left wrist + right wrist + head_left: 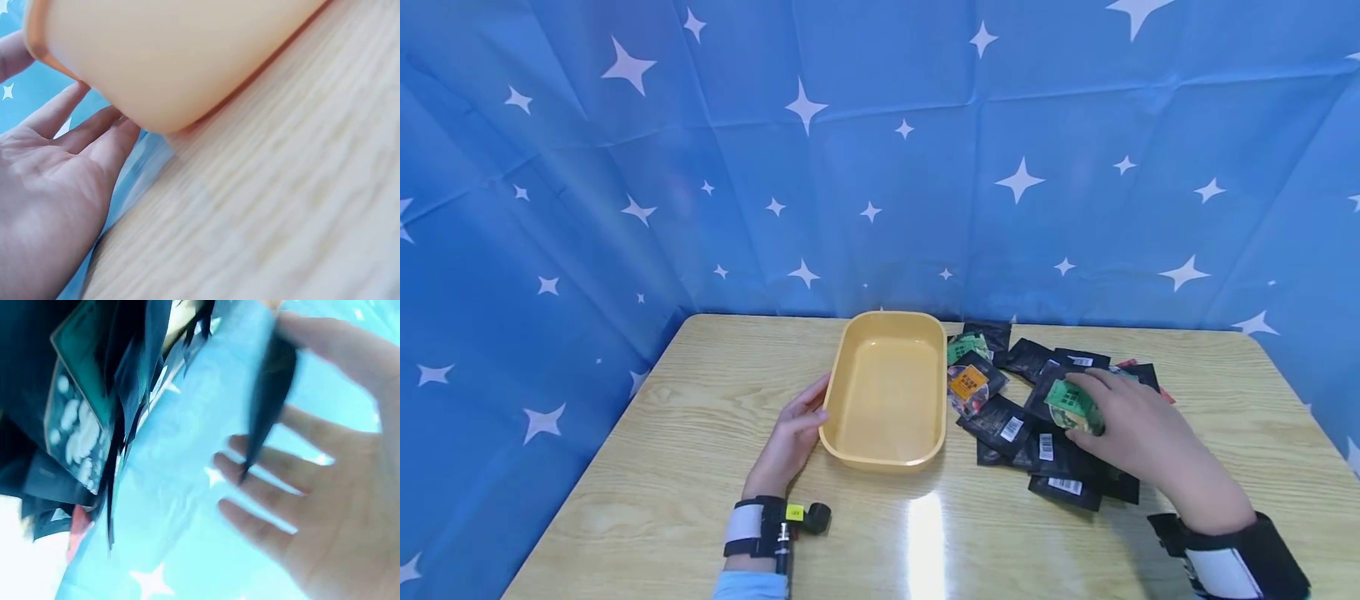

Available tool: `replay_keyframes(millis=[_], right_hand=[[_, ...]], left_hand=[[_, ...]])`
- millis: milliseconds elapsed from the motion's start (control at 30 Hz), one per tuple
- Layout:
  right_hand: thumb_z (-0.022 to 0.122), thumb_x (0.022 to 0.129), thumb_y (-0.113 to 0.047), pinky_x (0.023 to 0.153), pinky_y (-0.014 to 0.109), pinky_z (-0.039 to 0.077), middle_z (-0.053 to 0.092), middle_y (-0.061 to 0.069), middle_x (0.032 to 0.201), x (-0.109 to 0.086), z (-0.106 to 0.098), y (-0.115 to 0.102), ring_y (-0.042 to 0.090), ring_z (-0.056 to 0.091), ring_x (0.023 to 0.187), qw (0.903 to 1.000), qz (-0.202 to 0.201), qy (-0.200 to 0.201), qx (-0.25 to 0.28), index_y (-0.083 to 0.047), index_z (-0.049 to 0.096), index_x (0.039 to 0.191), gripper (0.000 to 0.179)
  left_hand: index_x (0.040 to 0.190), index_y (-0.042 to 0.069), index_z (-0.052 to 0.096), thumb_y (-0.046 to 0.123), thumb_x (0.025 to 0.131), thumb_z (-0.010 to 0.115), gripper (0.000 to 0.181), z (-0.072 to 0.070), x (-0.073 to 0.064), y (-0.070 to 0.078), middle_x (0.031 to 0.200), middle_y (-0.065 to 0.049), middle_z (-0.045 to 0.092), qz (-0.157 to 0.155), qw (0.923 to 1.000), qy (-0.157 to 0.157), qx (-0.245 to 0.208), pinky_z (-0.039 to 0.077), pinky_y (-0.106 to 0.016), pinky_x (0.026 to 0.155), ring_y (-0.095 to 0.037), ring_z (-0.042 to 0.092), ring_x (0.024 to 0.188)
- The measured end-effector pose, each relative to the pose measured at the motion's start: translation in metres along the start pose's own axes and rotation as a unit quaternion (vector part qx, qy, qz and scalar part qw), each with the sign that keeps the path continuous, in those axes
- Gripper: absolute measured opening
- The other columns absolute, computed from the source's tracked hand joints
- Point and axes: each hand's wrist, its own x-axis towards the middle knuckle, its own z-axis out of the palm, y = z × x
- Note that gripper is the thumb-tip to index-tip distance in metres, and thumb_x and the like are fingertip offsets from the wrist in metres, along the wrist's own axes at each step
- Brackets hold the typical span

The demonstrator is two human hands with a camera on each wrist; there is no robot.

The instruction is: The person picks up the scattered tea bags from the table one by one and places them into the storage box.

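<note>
A yellow plastic tub (883, 457) stands on the table. At its left side my left hand (792, 429) rests with fairly straight fingers against the outer wall; in the left wrist view the fingertips (128, 128) meet the tub (156, 56) below its rim. My right hand (1131, 417) pinches a black packet with a green label (1070, 402) over a loose pile of black packets (1000, 425). In the right wrist view the held packet (270, 394) is seen edge-on between thumb and fingers, blurred, with the pile (75, 412) beside it.
One packet with an orange label (967, 383) lies face up close to the tub's right side. Something red (1167, 395) shows at the pile's far right. A blue star-patterned curtain (880, 167) hangs behind the wooden table (700, 433).
</note>
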Motion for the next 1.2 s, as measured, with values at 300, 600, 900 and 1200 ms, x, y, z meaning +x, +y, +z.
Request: replay_keyframes(millis=[300, 600, 900, 1200], right_hand=[[0.040, 0.077, -0.076, 0.082, 0.061, 0.053, 0.054, 0.023, 0.135, 0.036, -0.013, -0.021, 0.040, 0.056, 0.111, 0.9980, -0.063, 0.000, 0.004, -0.014, 0.044, 0.140, 0.088], [0.051, 0.081, -0.064, 0.104, 0.060, 0.041, 0.050, 0.019, 0.140, 0.081, -0.008, -0.068, 0.036, 0.047, 0.124, 0.9889, -0.146, 0.005, -0.026, -0.014, 0.042, 0.141, 0.078], [0.054, 0.085, -0.055, 0.110, 0.055, 0.037, 0.050, 0.013, 0.141, 0.123, 0.017, -0.114, 0.031, 0.044, 0.128, 0.9768, -0.209, -0.033, -0.029, -0.013, 0.043, 0.140, 0.070], [0.058, 0.085, -0.049, 0.108, 0.051, 0.039, 0.060, 0.016, 0.131, 0.151, 0.042, -0.140, 0.032, 0.050, 0.121, 0.9611, -0.199, -0.179, -0.065, -0.010, 0.046, 0.139, 0.067]], left_hand=[[0.148, 0.006, 0.026, 0.002, 0.092, 0.041, 0.059, 0.001, 0.000, 0.002, 0.157, -0.018, 0.021, 0.010, 0.9998, -0.009, 0.012, 0.046, -0.013, 0.097, -0.017, 0.037, 0.134], [0.148, 0.006, 0.029, 0.000, 0.091, 0.040, 0.057, 0.002, 0.002, 0.004, 0.156, -0.016, 0.024, 0.016, 0.9998, 0.013, 0.002, 0.046, -0.013, 0.096, -0.020, 0.033, 0.136], [0.148, 0.003, 0.025, 0.002, 0.089, 0.042, 0.061, 0.004, 0.004, 0.001, 0.156, -0.018, 0.022, 0.010, 0.9999, 0.008, 0.007, 0.046, -0.012, 0.096, -0.021, 0.033, 0.135], [0.148, 0.004, 0.026, 0.001, 0.091, 0.040, 0.059, 0.003, 0.002, -0.003, 0.157, -0.017, 0.023, 0.002, 1.0000, 0.007, 0.006, 0.046, -0.011, 0.095, -0.027, 0.027, 0.139]])
